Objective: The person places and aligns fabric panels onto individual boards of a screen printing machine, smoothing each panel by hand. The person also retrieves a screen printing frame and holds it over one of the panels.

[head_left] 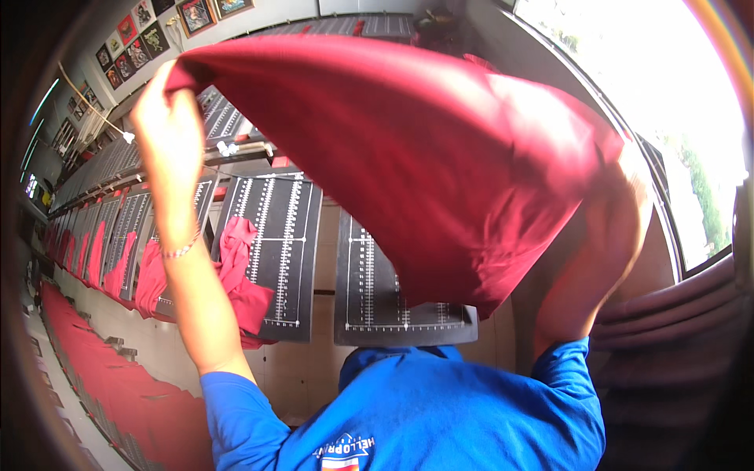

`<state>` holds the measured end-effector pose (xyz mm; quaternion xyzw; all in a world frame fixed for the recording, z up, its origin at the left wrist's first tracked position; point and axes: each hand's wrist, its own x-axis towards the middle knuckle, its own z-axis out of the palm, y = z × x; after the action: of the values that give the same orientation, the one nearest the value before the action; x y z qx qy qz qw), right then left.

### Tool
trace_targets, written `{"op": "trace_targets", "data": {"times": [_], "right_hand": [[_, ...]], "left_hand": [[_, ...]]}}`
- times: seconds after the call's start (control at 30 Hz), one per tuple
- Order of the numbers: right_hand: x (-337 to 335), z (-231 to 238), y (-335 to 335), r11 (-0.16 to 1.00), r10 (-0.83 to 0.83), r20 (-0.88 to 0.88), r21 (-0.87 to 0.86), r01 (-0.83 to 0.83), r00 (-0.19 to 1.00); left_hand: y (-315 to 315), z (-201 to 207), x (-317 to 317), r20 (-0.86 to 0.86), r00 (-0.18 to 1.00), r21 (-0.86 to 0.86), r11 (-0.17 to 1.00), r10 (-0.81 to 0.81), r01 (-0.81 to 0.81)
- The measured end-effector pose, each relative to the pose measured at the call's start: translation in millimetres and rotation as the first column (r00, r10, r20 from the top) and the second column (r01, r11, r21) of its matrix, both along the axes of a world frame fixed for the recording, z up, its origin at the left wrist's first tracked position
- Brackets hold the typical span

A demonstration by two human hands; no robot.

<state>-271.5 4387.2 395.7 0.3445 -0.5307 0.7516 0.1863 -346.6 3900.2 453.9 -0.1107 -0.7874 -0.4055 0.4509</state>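
Observation:
A large piece of dark red cloth [408, 149] is stretched in the air between my two raised arms. At its far left corner, my left hand [167, 118] is closed on the edge. My right hand [632, 177] grips the opposite side, partly hidden behind the fabric and smeared by motion. The cloth's lower edge hangs above a black board [463, 334] with white ruler markings, covering much of it. Another marked black board [302, 267] lies beside it to the left, with a crumpled red cloth [243, 294] over its left side.
More marked boards run off in a row to the left, several with red cloths [149, 275] draped over their near ends. Behind them passes a rail [251, 149]. A bright window [667, 102] is on the right, above rolled or folded dark fabric [660, 337]. Framed pictures [196, 16] hang at the back.

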Motion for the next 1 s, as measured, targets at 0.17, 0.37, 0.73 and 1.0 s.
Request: {"op": "trace_targets", "data": {"times": [0.17, 0.37, 0.73, 1.0], "right_hand": [[19, 17, -122, 0.981, 0.020, -0.210, 0.195, 0.022, 0.977], [-27, 35, -152, 0.470, -0.320, -0.216, 0.809, 0.352, 0.922], [-112, 36, 14, 0.559, -0.729, -0.080, 0.504, 0.658, 0.680], [11, 35, 19, 0.483, -0.781, -0.250, 0.340, 0.807, 0.573]], "left_hand": [[52, -29, -22, 0.007, 0.207, 0.427, 0.190, -0.978, 0.884], [121, -83, 64, -0.274, -0.012, 0.841, -0.246, -0.962, 0.481], [12, -119, -9, 0.452, 0.892, -0.180, 0.980, 0.002, 0.089], [-6, -62, 116, 0.151, 0.962, 0.309, 0.935, -0.229, 0.174]]}}
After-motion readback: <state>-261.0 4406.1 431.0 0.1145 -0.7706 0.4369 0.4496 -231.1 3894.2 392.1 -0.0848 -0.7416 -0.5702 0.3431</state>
